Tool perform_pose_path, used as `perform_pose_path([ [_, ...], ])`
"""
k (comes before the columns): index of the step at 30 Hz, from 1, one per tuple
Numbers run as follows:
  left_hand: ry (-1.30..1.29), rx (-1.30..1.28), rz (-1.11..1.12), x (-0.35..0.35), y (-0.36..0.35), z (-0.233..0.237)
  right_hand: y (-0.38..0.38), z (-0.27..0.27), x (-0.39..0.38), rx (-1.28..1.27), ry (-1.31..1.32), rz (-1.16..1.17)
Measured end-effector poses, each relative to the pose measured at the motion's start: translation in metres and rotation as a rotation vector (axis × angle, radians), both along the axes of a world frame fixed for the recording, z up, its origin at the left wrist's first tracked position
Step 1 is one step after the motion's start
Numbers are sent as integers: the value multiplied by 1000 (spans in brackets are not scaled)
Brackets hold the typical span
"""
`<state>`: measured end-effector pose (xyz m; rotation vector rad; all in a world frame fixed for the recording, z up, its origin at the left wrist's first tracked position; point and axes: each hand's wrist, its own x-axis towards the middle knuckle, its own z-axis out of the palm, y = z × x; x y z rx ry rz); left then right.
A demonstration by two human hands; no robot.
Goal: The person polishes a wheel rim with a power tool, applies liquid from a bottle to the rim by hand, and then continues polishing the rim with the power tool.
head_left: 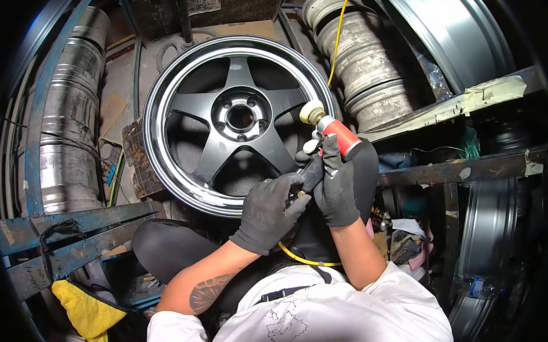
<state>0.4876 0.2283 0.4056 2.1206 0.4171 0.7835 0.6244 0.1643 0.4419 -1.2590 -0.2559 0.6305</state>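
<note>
My right hand (337,185), gloved, is wrapped tight around the air polisher (341,138), fingers curled over the joint where the red barrel meets the black grip. My left hand (269,210), also gloved, is closed around the lower end of that black grip, near where the yellow air hose (307,261) leaves toward my lap.

I judge the tool rigid and moderately heavy, nose-heavy if anything. The gloves should keep the smooth red casing from slipping, and a two-handed hold on the black grip and barrel joint suits it, well clear of the buffing pad (311,112).

The red barrel's long axis runs diagonally, lower right to upper left, with the cream pad leading. The pad points at the right side of the black five-spoke alloy wheel (229,79) and looks to sit against its polished lip (158,116). The wheel stands propped in front of my knees, face toward me.
</note>
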Motion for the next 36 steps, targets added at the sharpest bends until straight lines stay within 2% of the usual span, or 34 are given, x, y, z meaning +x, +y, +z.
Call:
perform_pose_path([
  [10,-90,-5,-3,1,-1,-1,2,-3,1,-17,14,-18],
  [19,-70,35,-25,0,1,-5,1,-9,1,64,139,2],
  [36,-54,44,-22,0,0,-16,3,-9,0,16,170,6],
])
